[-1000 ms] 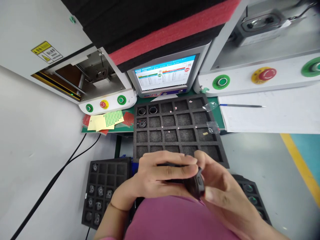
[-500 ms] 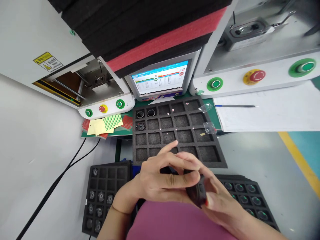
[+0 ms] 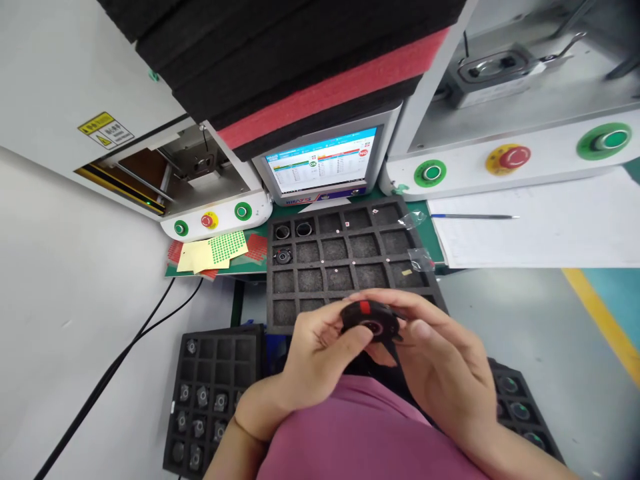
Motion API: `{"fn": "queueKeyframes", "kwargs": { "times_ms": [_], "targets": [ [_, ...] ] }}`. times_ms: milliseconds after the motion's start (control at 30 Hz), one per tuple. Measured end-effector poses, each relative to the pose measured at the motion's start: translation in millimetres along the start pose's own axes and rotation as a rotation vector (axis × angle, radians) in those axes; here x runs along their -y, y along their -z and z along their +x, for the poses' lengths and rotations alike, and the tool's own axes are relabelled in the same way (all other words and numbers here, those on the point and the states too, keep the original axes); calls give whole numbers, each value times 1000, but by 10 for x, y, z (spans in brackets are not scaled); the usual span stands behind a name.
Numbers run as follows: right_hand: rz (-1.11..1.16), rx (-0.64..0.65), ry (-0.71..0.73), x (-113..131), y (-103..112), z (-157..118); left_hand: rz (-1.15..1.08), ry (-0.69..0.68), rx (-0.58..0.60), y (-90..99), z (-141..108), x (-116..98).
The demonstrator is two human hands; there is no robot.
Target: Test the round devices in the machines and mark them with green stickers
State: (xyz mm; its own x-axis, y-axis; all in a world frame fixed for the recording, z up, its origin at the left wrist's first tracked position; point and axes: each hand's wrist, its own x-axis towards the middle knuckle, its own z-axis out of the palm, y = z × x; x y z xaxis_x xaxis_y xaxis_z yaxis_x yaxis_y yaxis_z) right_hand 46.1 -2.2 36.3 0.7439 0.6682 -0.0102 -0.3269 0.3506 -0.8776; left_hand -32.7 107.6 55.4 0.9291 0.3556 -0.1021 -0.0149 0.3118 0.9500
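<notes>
A round black smartwatch case (image 3: 357,319) with a strip of red tape on its edge is held up in front of my chest, its sensor back turned toward me. My left hand (image 3: 320,350) is closed on its left side, with the thumb pressed on the back. Curled round the far and right side, my right hand (image 3: 445,363) also grips it, its thumb beside the right edge. A dark pointed piece (image 3: 393,352) hangs below the case between the hands; what it is I cannot tell. Below the hands lies a black foam tray (image 3: 353,287).
Two round black parts and a watch case (image 3: 283,256) sit in the tray's left cells. Stacked trays (image 3: 173,407) of watch parts stand lower left, another tray (image 3: 537,417) lower right. Beyond are a monitor (image 3: 325,167), button panels (image 3: 470,167), sticker sheets (image 3: 215,252) and a pen (image 3: 475,216).
The watch case has turned from edge-on to show its back and red tape, and moved up and left. My left hand has shifted from across it to its left side.
</notes>
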Motion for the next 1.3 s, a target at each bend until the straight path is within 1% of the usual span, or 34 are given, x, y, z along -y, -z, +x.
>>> {"fn": "queueKeyframes", "kwargs": {
  "times_ms": [67, 133, 233, 300, 400, 567, 667, 767, 833, 900, 1033, 1167, 1233, 1300],
  "targets": [
    [-2, 25, 19, 25, -37, -14, 218, -43, -36, -24, -31, -16],
    [-19, 31, 52, 45, -67, -26, 364, -80, -37, -42, -60, -42],
    [-38, 31, 95, 53, -101, -37, 415, -105, -11, -70, -78, -75],
    [-23, 34, 102, 44, -124, -40, 474, -173, -33, -92, -76, -87],
    [29, 30, 103, 11, -161, -41, 637, -306, -87, -110, -71, -89],
    [107, 42, 204, -45, -203, -30, 799, -415, -49, -82, -87, -86],
    [162, 65, 189, -8, -222, -11, 837, -476, -31, -67, -92, -82],
    [263, 46, 61, 81, -240, 3, 823, -492, -11, -73, -92, -46],
    [327, 16, -27, 135, -248, 9, 800, -476, 15, -78, -97, 0],
    [362, 2, -75, 166, -256, 14, 789, -465, 28, -77, -107, 50],
    [419, 31, -40, 153, -286, 27, 840, -546, 11, -56, -127, 99],
    [459, 81, -16, 116, -309, 38, 947, -626, 17, -31, -130, 76],
    [446, 104, 4, 121, -296, 40, 950, -637, -4, -27, -126, 50],
    [385, 157, -7, 150, -266, 38, 916, -624, -3, -30, -118, 15]
  ]
}}
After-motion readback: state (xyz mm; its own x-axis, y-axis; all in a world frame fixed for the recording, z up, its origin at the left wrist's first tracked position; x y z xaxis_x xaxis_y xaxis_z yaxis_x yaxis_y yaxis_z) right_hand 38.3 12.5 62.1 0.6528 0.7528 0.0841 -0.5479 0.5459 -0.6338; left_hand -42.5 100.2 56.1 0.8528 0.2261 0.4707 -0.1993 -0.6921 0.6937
